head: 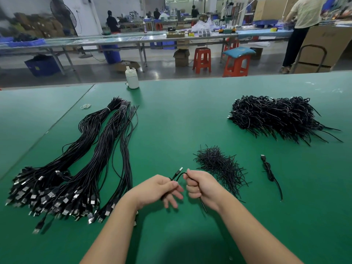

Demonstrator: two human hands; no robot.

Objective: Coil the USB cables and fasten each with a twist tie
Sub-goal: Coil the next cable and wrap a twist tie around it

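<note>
- The left hand (162,189) pinches a USB cable (178,175) between thumb and forefinger, other fingers loose; the right hand (200,185) is curled round its run, plug (180,170) poking up between them.
- Keep loops even and tension steady, I judge, tail (202,204) trailing below the right fist.
- Twist ties (219,166) lie just beside; uncoiled cables (85,159) left, finished pile (274,117) far right.

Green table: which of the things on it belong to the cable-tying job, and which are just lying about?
Part of the job:
- cable held in the left hand and right hand
- uncoiled cable bundles
- loose twist ties
- heap of coiled cables
- single coiled cable

Just lying about:
- white bottle
- rubber bands
</note>
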